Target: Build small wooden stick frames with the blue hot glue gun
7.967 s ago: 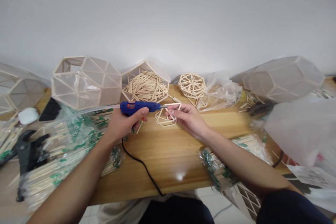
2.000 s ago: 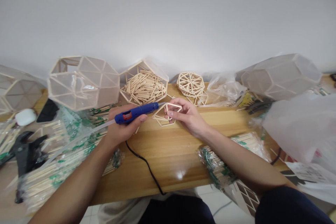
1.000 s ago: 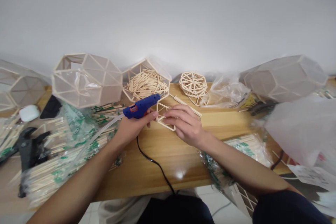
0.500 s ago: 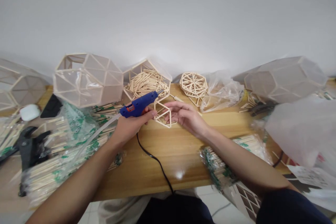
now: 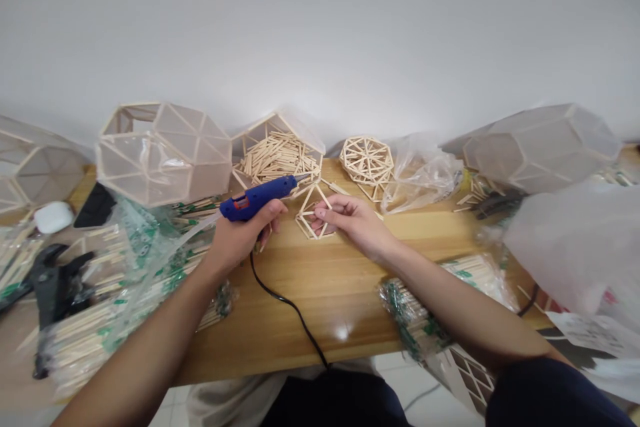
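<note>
My left hand (image 5: 249,230) is wrapped round a blue hot glue gun (image 5: 260,197), whose nozzle points right and a little up. A clear glue stick (image 5: 193,233) runs out of its back end, and a black cord hangs below. Between the thumb and fingers of my right hand (image 5: 353,220) is a small open frame of wooden sticks (image 5: 316,217), made of joined triangles. The nozzle tip is near the frame's top; whether they touch I cannot tell. Behind the gun, a pile of short wooden sticks (image 5: 280,157) lies in a paper-covered polyhedral shell.
A round stick lattice (image 5: 367,160) and a clear plastic bag (image 5: 425,173) lie at the back. Paper-covered polyhedra (image 5: 165,153) line the wall. Bagged sticks (image 5: 85,340) and black pliers-like cutters (image 5: 53,293) are at left. A white plastic bag (image 5: 575,247) is at right.
My left hand with the glue gun has drawn a little left, away from the stick frame. The frame has turned, and my right hand's fingers now pinch its right side.
</note>
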`<state>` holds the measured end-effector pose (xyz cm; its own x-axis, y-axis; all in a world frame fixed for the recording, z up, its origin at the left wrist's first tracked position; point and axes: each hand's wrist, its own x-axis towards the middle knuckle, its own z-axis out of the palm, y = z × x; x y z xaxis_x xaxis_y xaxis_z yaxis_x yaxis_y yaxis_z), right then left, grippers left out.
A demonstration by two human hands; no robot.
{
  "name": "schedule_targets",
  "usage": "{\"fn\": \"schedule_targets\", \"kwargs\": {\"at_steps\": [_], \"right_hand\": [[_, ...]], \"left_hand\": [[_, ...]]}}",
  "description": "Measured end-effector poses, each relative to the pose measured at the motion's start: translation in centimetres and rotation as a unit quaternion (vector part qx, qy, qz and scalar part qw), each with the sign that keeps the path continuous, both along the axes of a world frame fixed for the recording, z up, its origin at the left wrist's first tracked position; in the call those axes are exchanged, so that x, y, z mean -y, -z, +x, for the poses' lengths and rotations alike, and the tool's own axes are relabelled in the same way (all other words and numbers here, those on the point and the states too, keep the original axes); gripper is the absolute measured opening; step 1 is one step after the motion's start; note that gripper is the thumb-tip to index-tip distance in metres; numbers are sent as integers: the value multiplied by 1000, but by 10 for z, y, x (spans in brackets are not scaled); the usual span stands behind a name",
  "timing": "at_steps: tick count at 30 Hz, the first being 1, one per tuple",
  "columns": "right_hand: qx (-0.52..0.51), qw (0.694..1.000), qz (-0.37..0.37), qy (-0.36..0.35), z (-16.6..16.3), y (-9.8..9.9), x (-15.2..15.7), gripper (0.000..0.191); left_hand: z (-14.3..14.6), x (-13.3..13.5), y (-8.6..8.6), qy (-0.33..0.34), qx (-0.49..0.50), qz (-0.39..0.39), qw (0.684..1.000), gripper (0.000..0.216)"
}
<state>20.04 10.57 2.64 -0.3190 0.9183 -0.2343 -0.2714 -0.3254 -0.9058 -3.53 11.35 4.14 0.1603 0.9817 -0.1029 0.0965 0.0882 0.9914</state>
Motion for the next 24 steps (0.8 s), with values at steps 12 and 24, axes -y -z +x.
{"fn": "schedule_targets", "kwargs": {"at_steps": [12,24], "right_hand": [[-64,993,-22,101,3,-3,-7,31],[-75,992,-27,97,2,-8,-7,29]], "left_hand": [[-14,-7,0,39,-5,-28,999,63],[-14,-4,2,46,-35,-27,998,54]]}}
